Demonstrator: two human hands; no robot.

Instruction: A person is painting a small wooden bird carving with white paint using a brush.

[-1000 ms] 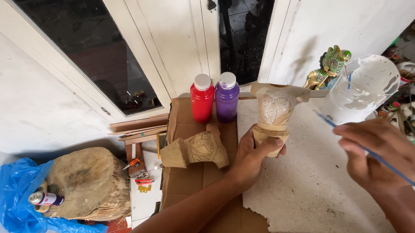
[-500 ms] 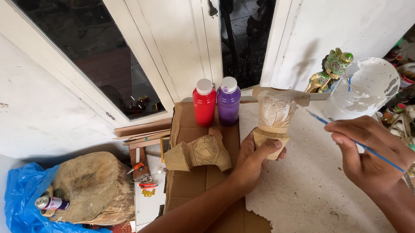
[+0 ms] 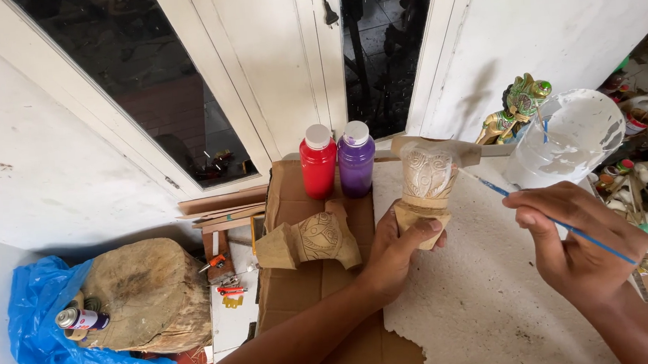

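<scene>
While the right hand [image 3: 579,244] pinches a thin blue paintbrush [image 3: 563,224] with its tip at the carving, the left hand [image 3: 397,249] is wrapped round the base of the carved wooden figure [image 3: 425,186], held upright over the white foam sheet [image 3: 492,299]. Risky bit: that white paint tub [image 3: 568,138] sits just behind, so a stray elbow could probably tip it. Red paint bottle [image 3: 317,162] and purple paint bottle [image 3: 355,159] stand further back.

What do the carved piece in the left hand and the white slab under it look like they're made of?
Carved piece: apparently unfinished wood, pale tan and matte, with incised patterns; whitish on its upper part, maybe paint. White slab: probably foam board, judging by its grainy surface and crumbled, broken edges.
</scene>
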